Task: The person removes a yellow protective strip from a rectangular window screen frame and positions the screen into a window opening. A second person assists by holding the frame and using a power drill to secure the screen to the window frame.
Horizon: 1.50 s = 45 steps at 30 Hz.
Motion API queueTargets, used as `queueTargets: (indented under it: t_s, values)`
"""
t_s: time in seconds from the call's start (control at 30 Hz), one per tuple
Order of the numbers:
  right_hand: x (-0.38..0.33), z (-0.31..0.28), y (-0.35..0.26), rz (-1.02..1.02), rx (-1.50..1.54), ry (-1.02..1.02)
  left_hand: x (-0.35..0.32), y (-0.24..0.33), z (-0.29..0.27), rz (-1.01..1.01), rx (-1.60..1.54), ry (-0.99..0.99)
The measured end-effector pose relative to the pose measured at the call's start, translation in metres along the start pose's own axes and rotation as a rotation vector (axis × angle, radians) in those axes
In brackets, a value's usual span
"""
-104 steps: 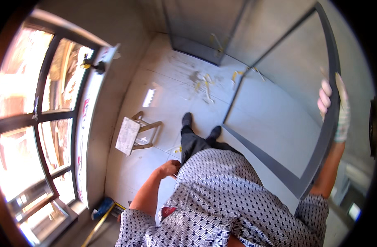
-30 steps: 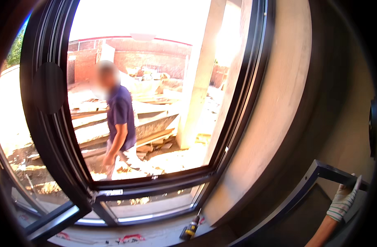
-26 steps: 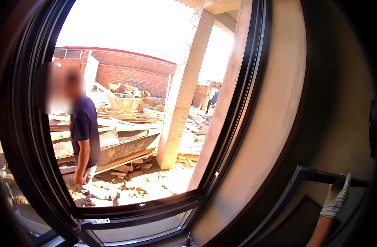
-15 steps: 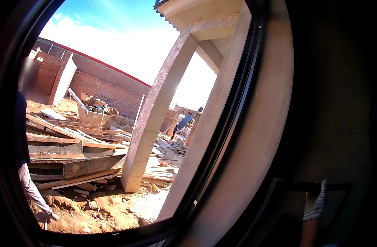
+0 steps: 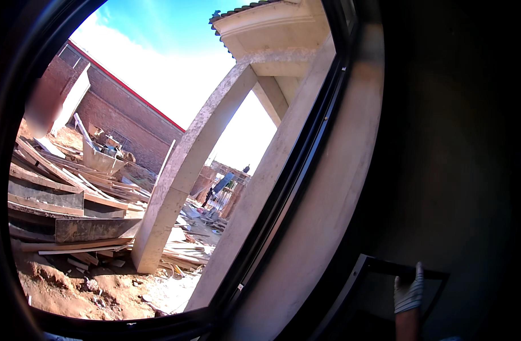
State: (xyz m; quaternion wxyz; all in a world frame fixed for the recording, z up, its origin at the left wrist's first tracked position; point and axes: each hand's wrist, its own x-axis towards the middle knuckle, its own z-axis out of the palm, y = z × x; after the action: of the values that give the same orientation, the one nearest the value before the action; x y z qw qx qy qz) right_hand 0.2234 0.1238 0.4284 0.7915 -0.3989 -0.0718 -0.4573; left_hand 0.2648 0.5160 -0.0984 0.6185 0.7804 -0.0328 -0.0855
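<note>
At the lower right, in deep shade, what appears to be my right hand (image 5: 409, 295) wears a pale striped glove. Its bare wrist and forearm come up from the lower edge. The fingers hold the upper bar of a dark rectangular frame (image 5: 360, 275), one digit sticking up past the bar. The frame stands tilted, and its lower part is lost in the dark. My left hand is not in view.
A large dark window frame (image 5: 283, 176) fills the left and centre, beside a pale plaster reveal (image 5: 329, 187). Outside are a leaning concrete column (image 5: 172, 182), piled planks (image 5: 92, 196), a loaded wheelbarrow (image 5: 103, 161), bare soil (image 5: 61, 284) and brick walls (image 5: 121, 116).
The view has swung right, so the outdoor scene, my hand and the frame sit further left. The person at the far left has mostly left the view. My grip on the frame looks the same.
</note>
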Motion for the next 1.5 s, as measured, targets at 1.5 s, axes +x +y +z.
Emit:
queueTargets:
  t_s: [1.5]
  values:
    - [0.064,-0.127,0.07,0.069,-0.192,-0.071,-0.349,-0.231,0.231,-0.315,-0.535,-0.107]
